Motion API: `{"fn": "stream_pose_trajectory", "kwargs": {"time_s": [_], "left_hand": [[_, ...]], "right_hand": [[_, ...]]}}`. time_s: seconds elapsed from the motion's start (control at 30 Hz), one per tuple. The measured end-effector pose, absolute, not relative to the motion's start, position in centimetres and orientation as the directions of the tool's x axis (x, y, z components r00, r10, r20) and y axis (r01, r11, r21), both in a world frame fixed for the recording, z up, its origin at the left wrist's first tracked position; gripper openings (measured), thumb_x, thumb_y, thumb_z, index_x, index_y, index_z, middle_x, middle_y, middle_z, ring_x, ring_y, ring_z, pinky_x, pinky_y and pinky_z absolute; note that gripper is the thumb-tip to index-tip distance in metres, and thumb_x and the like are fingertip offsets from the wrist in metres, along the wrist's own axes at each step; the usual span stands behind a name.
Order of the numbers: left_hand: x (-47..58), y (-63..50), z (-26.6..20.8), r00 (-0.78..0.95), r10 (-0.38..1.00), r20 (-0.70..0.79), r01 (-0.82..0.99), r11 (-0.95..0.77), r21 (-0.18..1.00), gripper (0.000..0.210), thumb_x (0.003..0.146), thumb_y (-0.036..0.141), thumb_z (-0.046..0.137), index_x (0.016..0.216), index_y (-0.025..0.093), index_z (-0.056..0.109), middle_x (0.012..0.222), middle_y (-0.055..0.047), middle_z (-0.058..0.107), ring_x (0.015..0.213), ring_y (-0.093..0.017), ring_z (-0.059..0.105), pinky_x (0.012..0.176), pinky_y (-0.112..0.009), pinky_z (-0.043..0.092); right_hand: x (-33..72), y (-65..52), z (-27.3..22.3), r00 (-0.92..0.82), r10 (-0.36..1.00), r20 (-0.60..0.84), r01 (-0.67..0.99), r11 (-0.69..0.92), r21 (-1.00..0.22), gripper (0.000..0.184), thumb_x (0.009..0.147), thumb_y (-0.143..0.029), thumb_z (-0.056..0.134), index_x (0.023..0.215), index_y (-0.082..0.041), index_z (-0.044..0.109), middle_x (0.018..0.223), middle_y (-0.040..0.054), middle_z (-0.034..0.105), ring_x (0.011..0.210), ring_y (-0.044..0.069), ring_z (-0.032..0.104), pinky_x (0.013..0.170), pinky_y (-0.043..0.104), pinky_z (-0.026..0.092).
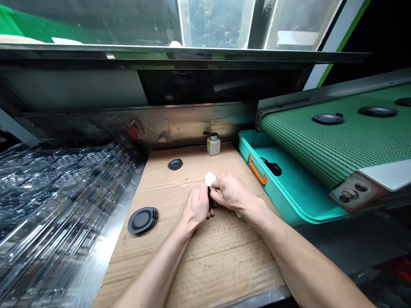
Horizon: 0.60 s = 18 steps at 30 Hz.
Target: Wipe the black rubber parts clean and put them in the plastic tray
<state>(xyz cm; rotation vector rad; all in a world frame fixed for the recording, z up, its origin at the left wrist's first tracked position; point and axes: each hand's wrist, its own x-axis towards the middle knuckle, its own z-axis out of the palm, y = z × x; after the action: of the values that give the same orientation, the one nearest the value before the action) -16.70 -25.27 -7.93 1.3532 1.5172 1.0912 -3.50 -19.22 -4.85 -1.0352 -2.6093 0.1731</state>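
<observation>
Over the cardboard sheet (231,256), my two hands meet around a small black part (210,197). My left hand (196,205) is closed on this part, which shows mostly edge-on, its outline largely covered by fingers. My right hand (233,191) is closed against its other side, pinching a white wipe (210,178) that sticks up between the hands. A bit of white also shows under the right wrist. To the left lies a small stack of black round lids (141,220), and farther back a single black lid (175,164).
A small pump bottle (213,146) stands at the cardboard's back edge. To the right, a teal bin (289,196) with an orange handle (257,170) holds black parts under a green conveyor belt (353,137) carrying several black lids. Clear plastic trays (58,214) are piled at left.
</observation>
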Motion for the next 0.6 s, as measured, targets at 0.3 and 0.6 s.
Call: {"fn": "stream_pose_trajectory", "kwargs": {"time_s": [0.3, 0.6], "left_hand": [[-16.76, -25.39, -7.87, -0.082, 0.996, -0.046, 0.291, 0.068, 0.954, 0.069, 0.092, 0.053, 0.018, 0.056, 0.013, 0.061, 0.04, -0.005, 0.055, 0.036, -0.013, 0.051, 0.044, -0.023, 0.04], [-17.32, -24.54, -7.96, -0.166, 0.973, -0.159, -0.063, 0.151, 0.987, 0.059, 0.091, 0.051, 0.026, 0.067, 0.01, 0.061, 0.042, -0.005, 0.055, 0.033, -0.013, 0.048, 0.033, -0.021, 0.035]], "right_hand": [[-3.41, -19.25, -4.64, -0.676, 0.698, 0.238, 0.638, 0.715, -0.284, 0.025, 0.081, -0.024, 0.047, 0.061, -0.018, 0.062, 0.063, 0.0036, 0.064, 0.055, 0.011, 0.05, 0.055, 0.023, 0.029], [-3.32, -19.28, -4.81, -0.585, 0.777, 0.23, 0.695, 0.627, -0.352, 0.026, 0.08, -0.029, 0.048, 0.063, -0.019, 0.065, 0.06, 0.0023, 0.064, 0.053, 0.012, 0.05, 0.052, 0.024, 0.027]]}}
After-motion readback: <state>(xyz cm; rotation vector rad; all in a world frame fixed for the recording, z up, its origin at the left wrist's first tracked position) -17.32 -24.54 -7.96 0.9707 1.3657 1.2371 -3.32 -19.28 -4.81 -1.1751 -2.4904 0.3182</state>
